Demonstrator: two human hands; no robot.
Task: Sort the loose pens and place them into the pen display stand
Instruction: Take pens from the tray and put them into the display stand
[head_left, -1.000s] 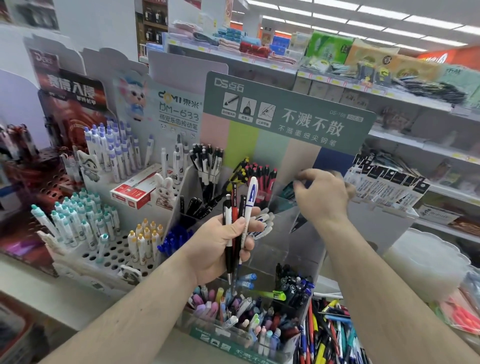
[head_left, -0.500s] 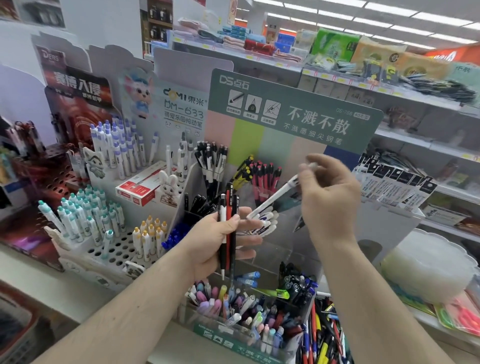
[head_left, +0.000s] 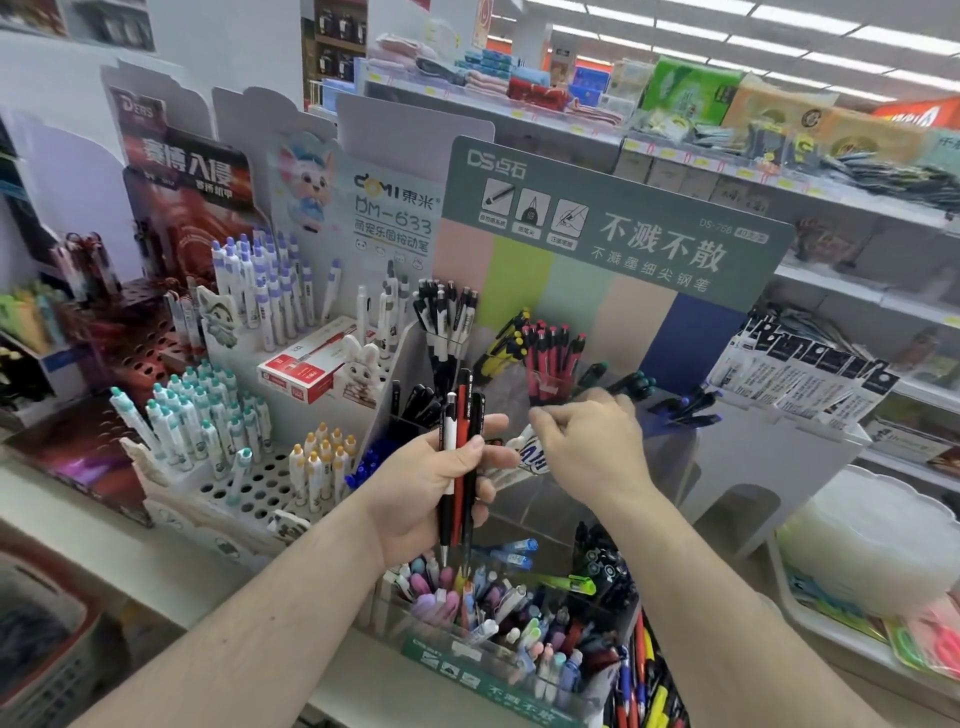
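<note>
Before the pen display stand (head_left: 613, 249), left hand (head_left: 431, 483) gripping three pens (head_left: 460, 467); right hand (head_left: 587, 441) pinching white pen (head_left: 524, 449).

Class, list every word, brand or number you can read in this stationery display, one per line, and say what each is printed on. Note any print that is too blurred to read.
"DS点石" and "不溅不散": green header board.
"不溅墨细尖钢笔": same board, smaller line.
"DS-756": same board, upper right, faint.
"DOMI 東米" and "DM-633": rabbit display card.
"DERS": red display card.
Too small or blurred: the red box, the hanging refill packs, the shelf price tags, the pens in the left hand.
</note>
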